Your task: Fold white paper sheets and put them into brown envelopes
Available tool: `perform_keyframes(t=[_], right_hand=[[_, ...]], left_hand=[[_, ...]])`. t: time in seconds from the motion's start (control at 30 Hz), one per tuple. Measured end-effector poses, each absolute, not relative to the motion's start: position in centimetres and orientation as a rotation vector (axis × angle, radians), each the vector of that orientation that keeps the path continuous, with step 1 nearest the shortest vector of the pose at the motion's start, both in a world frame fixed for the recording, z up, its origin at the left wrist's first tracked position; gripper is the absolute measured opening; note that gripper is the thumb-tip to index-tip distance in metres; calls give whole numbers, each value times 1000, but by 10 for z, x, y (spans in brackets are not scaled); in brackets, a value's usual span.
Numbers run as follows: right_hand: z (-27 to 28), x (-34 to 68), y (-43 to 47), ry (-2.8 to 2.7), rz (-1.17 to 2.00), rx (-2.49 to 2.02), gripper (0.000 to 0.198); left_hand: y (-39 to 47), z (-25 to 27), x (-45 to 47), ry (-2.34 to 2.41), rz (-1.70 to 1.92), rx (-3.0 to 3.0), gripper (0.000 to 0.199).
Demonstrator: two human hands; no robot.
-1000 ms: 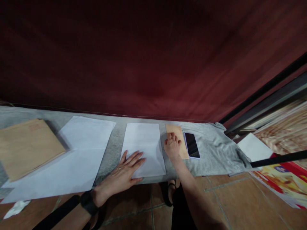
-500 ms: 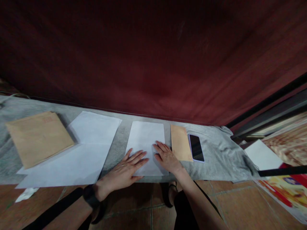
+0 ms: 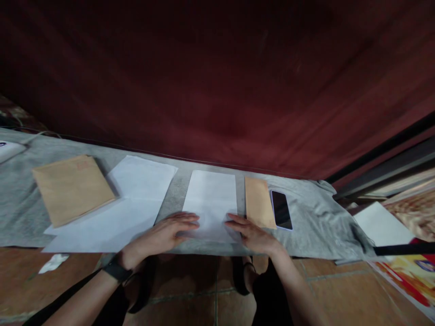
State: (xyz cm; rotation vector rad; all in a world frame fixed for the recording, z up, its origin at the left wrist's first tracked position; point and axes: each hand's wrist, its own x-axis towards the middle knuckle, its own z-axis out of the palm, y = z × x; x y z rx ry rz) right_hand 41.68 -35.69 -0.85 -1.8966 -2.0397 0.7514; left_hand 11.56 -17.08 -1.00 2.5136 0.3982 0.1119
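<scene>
A white sheet of paper (image 3: 210,194) lies on the grey cloth in front of me, with a faint crease across it. My left hand (image 3: 166,232) rests at its lower left edge, fingers stretched over the paper. At the lower right edge lies my right hand (image 3: 254,234), its fingertips on the sheet and its fingers extended. Both hands look open, palms down. Just right of the sheet is a small brown envelope (image 3: 258,201). Larger white sheets (image 3: 136,217) spread out left of my left hand, partly covered by a large brown envelope (image 3: 74,188).
A phone (image 3: 282,209) lies beside the small envelope. Grey cloth (image 3: 316,217) covers the narrow work surface, and a dark red curtain (image 3: 210,90) hangs behind it. A white object (image 3: 10,150) sits at the far left. Crumpled tissue (image 3: 53,262) lies on the tiled floor.
My hands have moved apart, from the middle of the sheet to its lower left and right edges. The view has shifted slightly to the left.
</scene>
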Motion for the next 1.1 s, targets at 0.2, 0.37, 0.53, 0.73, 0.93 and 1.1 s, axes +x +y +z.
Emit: perform_keyframes(t=[0.2, 0.37, 0.53, 0.73, 0.93, 1.1], right_hand=[[-9, 411, -357, -2031, 769, -1936, 72], [-14, 405, -353, -2031, 592, -1944, 78], [-8, 406, -351, -2034, 664, -1865, 71], [-5, 409, -353, -1937, 821, -1809, 72], [-11, 409, -349, -1889, 783, -1797, 69], [-16, 413, -342, -1808, 766, -1775, 64]], left_hand=[[-163, -15, 109, 417, 114, 2496, 69], [-160, -30, 114, 526, 137, 2567, 86], [-160, -25, 111, 464, 118, 2581, 83], [-163, -22, 97, 414, 131, 2580, 78], [-161, -37, 97, 540, 244, 2606, 84], [-150, -42, 106, 548, 301, 2568, 76]])
